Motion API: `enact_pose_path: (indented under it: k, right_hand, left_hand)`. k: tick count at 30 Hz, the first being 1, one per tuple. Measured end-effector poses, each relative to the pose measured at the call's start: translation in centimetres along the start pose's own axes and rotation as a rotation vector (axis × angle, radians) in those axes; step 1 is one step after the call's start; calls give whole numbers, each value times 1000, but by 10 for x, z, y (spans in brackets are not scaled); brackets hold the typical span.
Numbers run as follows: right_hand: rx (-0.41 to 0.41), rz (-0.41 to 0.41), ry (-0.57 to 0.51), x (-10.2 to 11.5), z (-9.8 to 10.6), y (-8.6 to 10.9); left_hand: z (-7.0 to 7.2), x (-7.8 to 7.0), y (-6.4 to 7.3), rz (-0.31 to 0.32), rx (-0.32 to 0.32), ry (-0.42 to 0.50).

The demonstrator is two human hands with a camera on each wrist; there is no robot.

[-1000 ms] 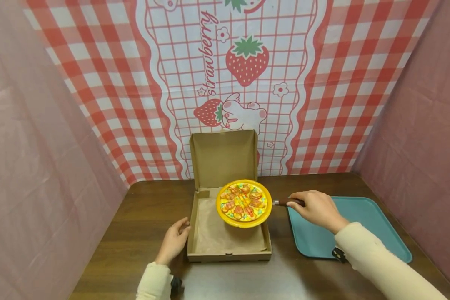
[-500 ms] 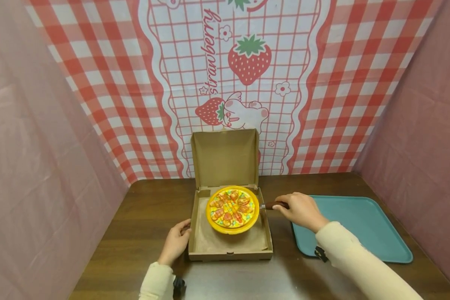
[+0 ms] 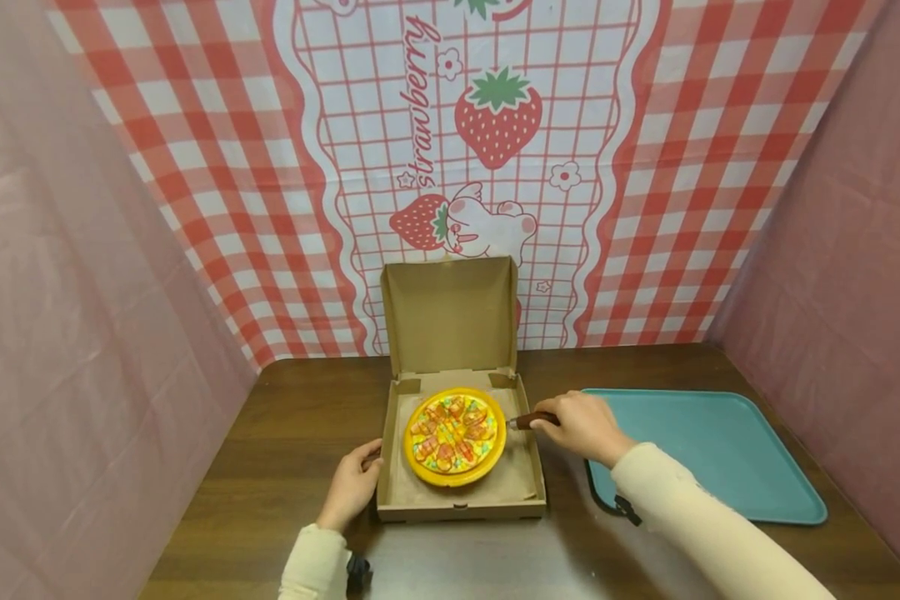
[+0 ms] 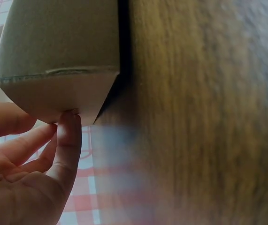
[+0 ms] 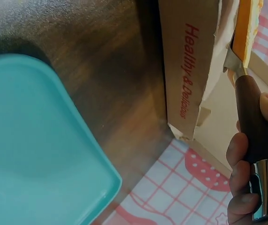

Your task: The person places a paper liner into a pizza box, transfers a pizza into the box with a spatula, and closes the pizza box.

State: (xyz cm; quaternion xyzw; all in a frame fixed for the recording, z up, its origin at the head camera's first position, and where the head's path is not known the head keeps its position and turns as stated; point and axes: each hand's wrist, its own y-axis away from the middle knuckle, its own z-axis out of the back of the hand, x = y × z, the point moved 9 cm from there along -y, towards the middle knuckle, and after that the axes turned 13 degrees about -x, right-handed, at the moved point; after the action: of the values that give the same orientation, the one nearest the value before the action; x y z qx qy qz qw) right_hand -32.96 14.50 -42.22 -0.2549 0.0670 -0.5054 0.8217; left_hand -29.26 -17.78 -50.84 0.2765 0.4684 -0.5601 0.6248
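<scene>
A round toy pizza (image 3: 453,435) with a yellow rim and colourful toppings lies within the walls of an open cardboard pizza box (image 3: 519,479). My right hand (image 3: 587,425) grips the dark wooden handle of a pizza server (image 5: 253,117), fingers wrapped around it and thumb along its side. The server's metal blade goes under the pizza and is mostly hidden by it. On the box's left side, my left hand (image 3: 351,487) touches the outer wall with its fingertips. The left wrist view shows the thumb and fingers (image 4: 69,145) against the cardboard, fairly straight.
A teal tray (image 3: 708,458) lies on the wooden table (image 3: 285,433) right of the box, partly beneath the right forearm. The box lid (image 3: 452,317) stands upright at the back, before a red checked strawberry cloth (image 3: 498,121). Pink curtains hang at both sides.
My right hand has moved left and slightly toward me, bringing the pizza on the server from the box's right side to its middle and lower. The left hand has come against the box wall.
</scene>
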Motion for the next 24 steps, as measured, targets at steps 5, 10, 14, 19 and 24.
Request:
enact_pose_path:
  k: [5,10,14,19,24]
  right_hand:
    - [-6,7,15,1,-3,2]
    - [2,17,41,2,-7,2]
    - [24,29,70,4,-8,2]
    - [25,57,95,9,-7,0]
    - [1,102,122,15,-4,-2]
  left_hand:
    - [0,0,0,-4,-7,-7]
    - [0,0,0,-9,-8,-18]
    - [-2,2,0,1,-2,-24]
    - [-1,1,0,-5,5,-23]
    - [1,0,0,-11,-5,-34]
